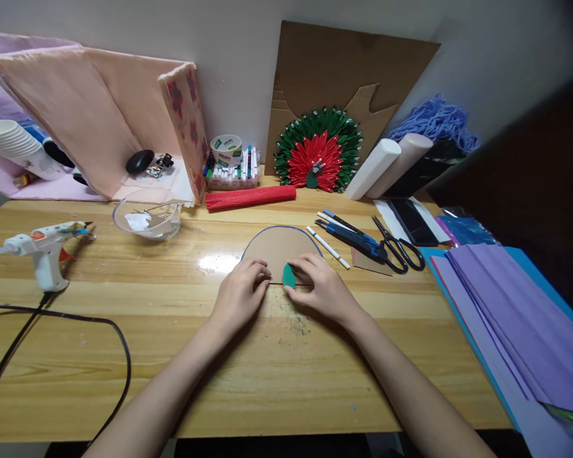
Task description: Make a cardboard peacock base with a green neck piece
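Observation:
A cardboard semicircle (pixel 279 245) with a blue line along its curved rim lies flat on the table, straight side towards me. My left hand (pixel 241 286) is closed at its near left corner, with thumb and fingertips pinched on the edge. Between the thumb and fingers of my right hand (pixel 322 286) is a small green oval cutout (pixel 289 275). It is held upright over the straight edge of the cardboard, near the middle. The right fingers partly cover the cardboard's right side.
A white glue gun (pixel 48 254) with a black cord stands left, near a clear bowl (pixel 155 222). Right are markers, a utility knife (pixel 348 238), scissors (pixel 396 245) and purple paper (pixel 520 318). Behind are a red crepe roll (pixel 251 198) and a red-green peacock craft (pixel 318 152).

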{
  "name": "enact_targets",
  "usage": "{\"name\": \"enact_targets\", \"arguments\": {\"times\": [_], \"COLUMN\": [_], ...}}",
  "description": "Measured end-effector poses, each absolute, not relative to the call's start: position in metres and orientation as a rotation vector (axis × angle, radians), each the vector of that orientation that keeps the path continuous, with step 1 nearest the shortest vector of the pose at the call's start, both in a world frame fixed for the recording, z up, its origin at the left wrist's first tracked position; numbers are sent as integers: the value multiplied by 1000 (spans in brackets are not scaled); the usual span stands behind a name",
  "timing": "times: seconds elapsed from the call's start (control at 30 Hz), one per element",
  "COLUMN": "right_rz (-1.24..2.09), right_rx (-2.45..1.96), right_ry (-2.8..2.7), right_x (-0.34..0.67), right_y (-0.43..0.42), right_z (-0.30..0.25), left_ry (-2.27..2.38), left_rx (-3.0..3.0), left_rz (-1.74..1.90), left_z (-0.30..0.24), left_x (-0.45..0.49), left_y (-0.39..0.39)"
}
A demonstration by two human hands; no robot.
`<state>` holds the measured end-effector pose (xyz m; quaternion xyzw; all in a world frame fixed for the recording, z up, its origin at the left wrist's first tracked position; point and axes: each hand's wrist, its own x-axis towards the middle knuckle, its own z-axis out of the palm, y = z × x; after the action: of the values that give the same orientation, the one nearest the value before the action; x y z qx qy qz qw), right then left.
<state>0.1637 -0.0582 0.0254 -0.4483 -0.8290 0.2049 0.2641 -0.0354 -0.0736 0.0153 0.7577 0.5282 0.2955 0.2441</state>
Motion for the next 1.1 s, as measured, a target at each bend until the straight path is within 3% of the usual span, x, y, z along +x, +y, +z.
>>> {"name": "enact_targets", "arguments": {"times": [0.87, 1.1], "right_rz": [477, 508], "right_rx": [-1244, -1212], "right_ry": [-2326, -2268], "right_x": [160, 166], "right_y": [-56, -54], "right_z": [20, 26], "left_ry": [1462, 1506], "left_rx": [2074, 1754], "left_rz": [788, 916], "left_z": [17, 21], "left_x": [-34, -49], "left_y": [-75, -65]}}
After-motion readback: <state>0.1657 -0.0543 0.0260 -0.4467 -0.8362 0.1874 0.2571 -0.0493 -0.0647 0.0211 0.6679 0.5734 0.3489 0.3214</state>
